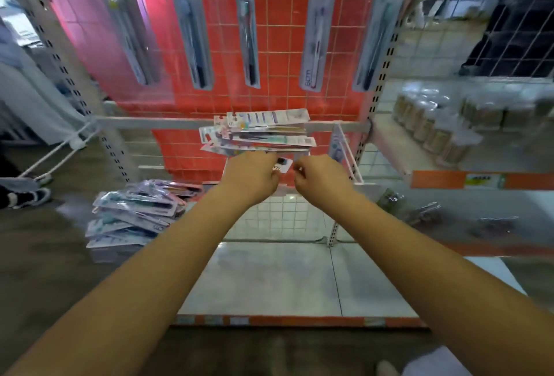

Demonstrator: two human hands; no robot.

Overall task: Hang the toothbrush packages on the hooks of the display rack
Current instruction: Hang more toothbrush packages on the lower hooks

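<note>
While the bundle of toothbrush packages (257,132) sits fanned out flat just beyond the knuckles, at the height of the rack's white crossbar (150,122), the left hand (251,179) grips its near edge, fingers curled under and thumb side toward centre. The right hand (322,180) is curled just beside it, fingertips pinched near a small white-and-black card corner (283,164) between the two hands; whether it actually holds that corner cannot be told. Both forearms reach straight forward and slightly upward, bare, converging at the bundle.

Five packages hang from hooks along the top of the red wire grid panel (278,45); one, right of centre, shows a printed logo at its bottom end (313,42). Hook tips are cut off by the top edge and blurred. A second heap of packages (135,216) lies on the floor to the left, well apart from the hands.

Motion blur softens the whole frame; print on the held packages is unreadable. Something hangs at the right upright (338,147), only partly seen.

Below the hands a pale base shelf (284,279) with an orange front strip sits over dark flooring. Right: a neighbouring shelf with a row of clear-wrapped goods (434,123). Left: a perforated upright (69,75) and someone's shoe (27,197) at the edge.
</note>
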